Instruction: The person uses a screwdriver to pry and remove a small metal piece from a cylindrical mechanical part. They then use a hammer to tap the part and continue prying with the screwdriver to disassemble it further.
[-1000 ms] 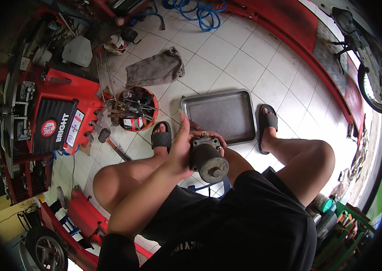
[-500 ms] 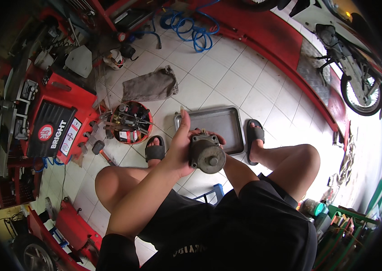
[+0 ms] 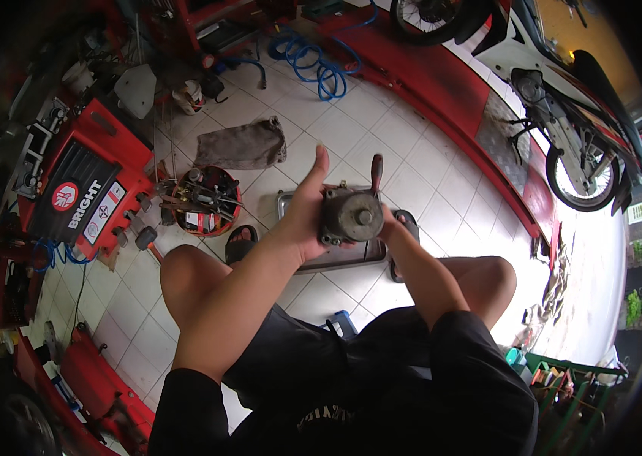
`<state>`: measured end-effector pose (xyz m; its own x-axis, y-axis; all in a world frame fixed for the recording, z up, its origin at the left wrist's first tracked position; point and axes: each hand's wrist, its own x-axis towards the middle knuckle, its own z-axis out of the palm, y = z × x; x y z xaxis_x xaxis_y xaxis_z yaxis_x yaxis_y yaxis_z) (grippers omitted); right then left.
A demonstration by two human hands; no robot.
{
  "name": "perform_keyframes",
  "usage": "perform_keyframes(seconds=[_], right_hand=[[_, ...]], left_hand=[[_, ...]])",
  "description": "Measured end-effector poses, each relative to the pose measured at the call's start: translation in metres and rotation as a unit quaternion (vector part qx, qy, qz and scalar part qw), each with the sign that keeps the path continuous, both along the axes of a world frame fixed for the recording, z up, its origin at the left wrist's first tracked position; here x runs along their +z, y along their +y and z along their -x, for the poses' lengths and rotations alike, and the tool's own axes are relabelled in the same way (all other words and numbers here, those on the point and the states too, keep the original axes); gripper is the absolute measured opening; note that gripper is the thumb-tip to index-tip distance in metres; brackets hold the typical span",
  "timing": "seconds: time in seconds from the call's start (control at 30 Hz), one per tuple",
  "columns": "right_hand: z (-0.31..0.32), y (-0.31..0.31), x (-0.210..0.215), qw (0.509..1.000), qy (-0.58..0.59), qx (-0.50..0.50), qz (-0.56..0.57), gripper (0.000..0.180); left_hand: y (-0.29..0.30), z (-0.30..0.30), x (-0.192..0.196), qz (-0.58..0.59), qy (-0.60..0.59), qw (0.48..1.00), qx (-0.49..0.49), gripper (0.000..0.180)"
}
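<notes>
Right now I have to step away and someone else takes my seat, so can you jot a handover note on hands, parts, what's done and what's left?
Left hand: cups the round metal part from its left, thumb up.
Right hand: mostly hidden behind the part; holds a red-handled tool that sticks up above it.
Part is held over the metal tray on the floor between the feet. Red bowl of tools and grey rag lie to the left.
Done: part is off the floor and in hand.
Left: cannot tell what the tool engages; check before continuing.

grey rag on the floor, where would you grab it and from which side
Pinch the grey rag at a raised fold near its middle, coming straight down from above. It lies flat and crumpled on the tiles, with the round red parts tray close along its near edge, so the top is the free approach.
</notes>
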<state>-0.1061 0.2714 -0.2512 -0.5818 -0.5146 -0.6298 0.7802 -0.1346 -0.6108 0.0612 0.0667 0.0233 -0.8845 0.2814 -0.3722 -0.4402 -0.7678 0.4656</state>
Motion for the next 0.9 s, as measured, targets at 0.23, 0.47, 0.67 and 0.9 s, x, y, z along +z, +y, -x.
perform_keyframes(seconds=[0.23,0.47,0.67,0.9], right_hand=[[0.003,0.007,0.114,0.99,0.082,0.039,-0.106,0.021],[0.046,0.037,0.179,0.962,0.245,0.006,-0.123,0.011],[0.056,0.02,0.239,0.971,0.228,-0.071,0.013,0.008],[0.007,-0.006,0.314,0.95,0.265,0.017,0.163,0.031]], left_hand=[[-0.011,0.0,0.012,0.004,-0.013,1.0,0.013,0.107],[0.001,0.011,0.008,-0.022,-0.016,1.0,-0.009,0.106],[0.004,0.014,0.005,-0.015,-0.023,0.999,-0.017,0.103],[0.018,0.012,0.008,0.025,-0.009,0.997,0.067,0.078]])
